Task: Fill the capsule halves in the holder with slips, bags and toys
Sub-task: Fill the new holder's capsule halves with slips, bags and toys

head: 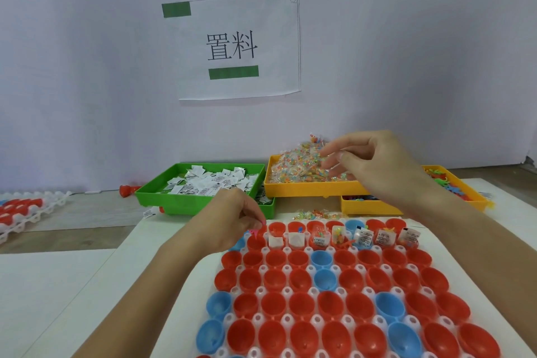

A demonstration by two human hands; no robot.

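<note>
- Filling the holder's (pixel 286 250) far rows: left hand (pixel 232 221) pinches a pink toy (pixel 255 232) over a red half.
- Right hand (pixel 374 160), fingers curled, digs among bags (pixel 302 168); whether it grips one, cannot tell.
- Next: drop toy, lift one bag.

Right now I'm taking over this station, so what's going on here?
A person is filling capsule halves in the white holder. The left hand pinches a small pink toy over a red half at the far left of the holder. The right hand reaches into the yellow tray of candy bags, its grip unclear. Only the far rows hold slips, bags and toys; the nearer rows look empty.
</note>
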